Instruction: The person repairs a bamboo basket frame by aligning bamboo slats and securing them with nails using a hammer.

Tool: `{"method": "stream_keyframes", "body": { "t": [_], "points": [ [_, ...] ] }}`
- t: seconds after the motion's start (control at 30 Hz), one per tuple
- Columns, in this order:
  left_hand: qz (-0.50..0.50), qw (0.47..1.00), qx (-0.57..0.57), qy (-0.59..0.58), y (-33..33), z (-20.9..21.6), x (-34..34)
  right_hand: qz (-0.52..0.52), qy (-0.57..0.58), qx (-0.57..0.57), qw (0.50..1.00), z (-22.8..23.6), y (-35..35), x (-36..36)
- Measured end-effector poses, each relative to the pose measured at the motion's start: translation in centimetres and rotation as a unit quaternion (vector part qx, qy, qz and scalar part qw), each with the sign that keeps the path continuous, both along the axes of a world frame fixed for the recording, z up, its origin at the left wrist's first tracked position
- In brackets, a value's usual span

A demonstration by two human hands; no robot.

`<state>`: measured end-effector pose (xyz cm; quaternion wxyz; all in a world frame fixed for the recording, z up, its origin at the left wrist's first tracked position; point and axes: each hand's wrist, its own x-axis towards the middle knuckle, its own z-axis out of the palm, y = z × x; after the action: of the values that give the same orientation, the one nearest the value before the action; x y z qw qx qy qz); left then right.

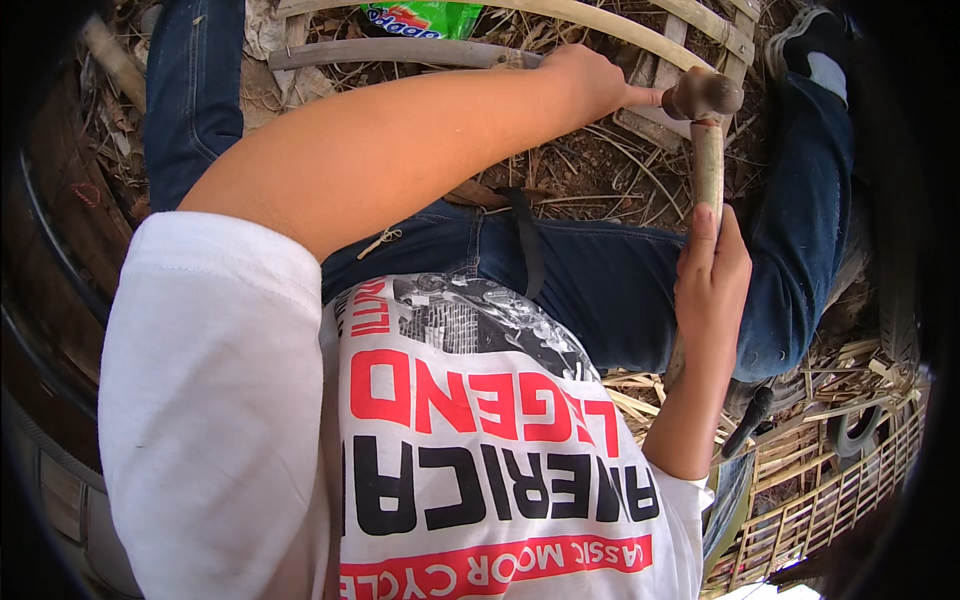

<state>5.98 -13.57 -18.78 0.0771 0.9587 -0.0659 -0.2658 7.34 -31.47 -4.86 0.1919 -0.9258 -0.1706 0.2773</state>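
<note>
My right hand is wrapped round the wooden handle of a hammer, which stands upright in the picture with its rounded, dull head at the top. The handle's lower end shows below my fist. My left arm reaches across to the upper right. There my left hand is closed on a curved bamboo strip, its fingers partly hidden from view. One finger stretches toward the hammer head and meets it in the picture; whether they touch, I cannot tell.
A second long bamboo strip curves above, crossing flat slats at the upper right. A green packet lies at the top. Dry litter covers the ground between my jeans-clad legs. A woven bamboo lattice lies at the lower right.
</note>
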Motion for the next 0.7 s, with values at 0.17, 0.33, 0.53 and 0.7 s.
{"method": "stream_keyframes", "body": {
  "t": [0.17, 0.33, 0.53, 0.7],
  "points": [
    [0.016, 0.998, -0.043, -0.038, 1.1, -0.3, -0.2, 0.014, 0.004, -0.024, 1.0, -1.0, 0.2, 0.4],
    [0.007, 0.998, -0.044, -0.04, 0.7, -0.3, -0.4, -0.017, 0.024, 0.004, 1.0, 0.4, -0.6, -0.6],
    [0.0, 0.999, -0.024, -0.032, 0.4, -0.5, -0.2, -0.077, 0.042, 0.021, 0.996, 1.8, -0.3, -0.2],
    [-0.009, 0.997, -0.016, -0.08, 0.8, 0.0, -0.4, -0.146, 0.059, 0.07, 0.985, 2.8, -1.3, 0.6]
  ]
}}
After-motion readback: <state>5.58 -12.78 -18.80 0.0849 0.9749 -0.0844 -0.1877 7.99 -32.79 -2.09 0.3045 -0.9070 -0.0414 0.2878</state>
